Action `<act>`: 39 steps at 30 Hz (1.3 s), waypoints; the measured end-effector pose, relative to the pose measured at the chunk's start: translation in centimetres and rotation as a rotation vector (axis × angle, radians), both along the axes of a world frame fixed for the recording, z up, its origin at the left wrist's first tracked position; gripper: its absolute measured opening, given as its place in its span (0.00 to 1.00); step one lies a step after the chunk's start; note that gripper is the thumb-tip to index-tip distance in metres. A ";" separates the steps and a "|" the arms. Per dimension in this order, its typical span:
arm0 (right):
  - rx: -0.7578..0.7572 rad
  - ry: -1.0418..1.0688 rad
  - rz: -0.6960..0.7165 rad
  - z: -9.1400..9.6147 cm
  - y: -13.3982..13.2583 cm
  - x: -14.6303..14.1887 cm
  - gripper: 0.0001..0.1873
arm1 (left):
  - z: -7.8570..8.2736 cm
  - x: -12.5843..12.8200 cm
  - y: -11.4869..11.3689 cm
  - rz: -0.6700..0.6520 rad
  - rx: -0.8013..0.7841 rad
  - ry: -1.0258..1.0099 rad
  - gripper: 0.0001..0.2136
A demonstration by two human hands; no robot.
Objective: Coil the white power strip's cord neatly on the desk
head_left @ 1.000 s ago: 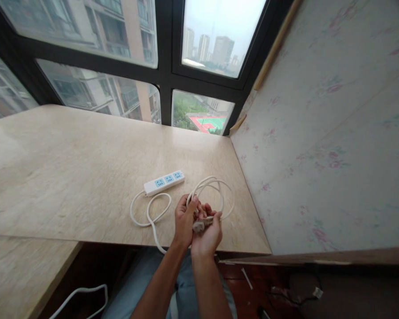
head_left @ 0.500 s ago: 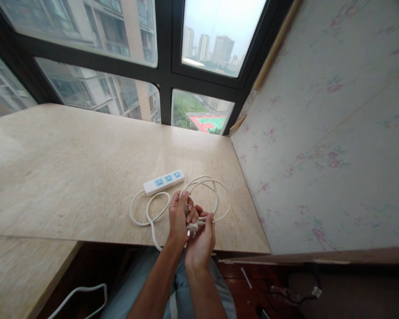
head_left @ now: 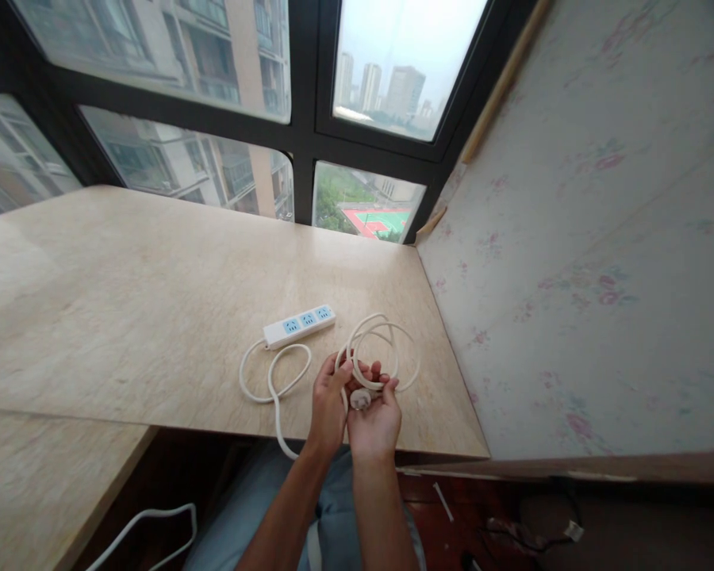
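Both my hands are close together over the front edge of the stone ledge [head_left: 172,317]. A white power cord [head_left: 405,333] runs in loose coils between them. My left hand [head_left: 332,400] is closed on the cord, its thumb pressed over the strands. My right hand [head_left: 378,420], palm up, pinches the coils between thumb and fingers. The cord's plug [head_left: 360,399] rests against the right palm. Left of my hands a white power strip [head_left: 299,326] with three blue sockets lies on the ledge. From its left end the cord loops and drops over the front edge.
Dark window frames [head_left: 305,182] border the ledge at the back, and a flowered wall [head_left: 547,262] closes the right side. Another white cable [head_left: 148,514] hangs below at the lower left. Cables and small litter lie on the dark red floor [head_left: 422,507].
The coils between my hands have become tighter, with one more small loop. The plug has turned so its face points up toward me. The power strip stays put as the view shifts slightly.
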State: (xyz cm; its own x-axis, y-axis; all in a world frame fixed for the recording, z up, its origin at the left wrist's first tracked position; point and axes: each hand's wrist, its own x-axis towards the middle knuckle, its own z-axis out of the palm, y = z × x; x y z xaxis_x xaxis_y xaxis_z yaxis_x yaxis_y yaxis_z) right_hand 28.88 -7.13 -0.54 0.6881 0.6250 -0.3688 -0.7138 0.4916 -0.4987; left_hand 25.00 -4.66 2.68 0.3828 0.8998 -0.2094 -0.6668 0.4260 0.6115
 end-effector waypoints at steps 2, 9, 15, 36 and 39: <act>0.005 0.043 -0.017 0.1 0.0 0.4 0.14 | -0.2 -0.1 -0.3 -0.003 0.037 0.025 0.15; -0.042 0.045 0.126 2.8 -0.4 -0.9 0.16 | 1.0 -0.4 -1.0 0.054 0.230 0.186 0.16; -0.171 -0.118 0.058 3.9 -0.8 -2.7 0.12 | 1.3 -0.4 -1.1 0.189 0.179 0.141 0.13; 0.046 -0.052 0.196 2.0 -2.7 -3.7 0.08 | 2.8 -2.9 3.5 -0.131 -0.217 -0.080 0.27; 0.076 -0.056 0.181 1.2 -3.6 -1.7 0.12 | 1.8 -3.3 4.1 -0.278 -0.279 -0.054 0.28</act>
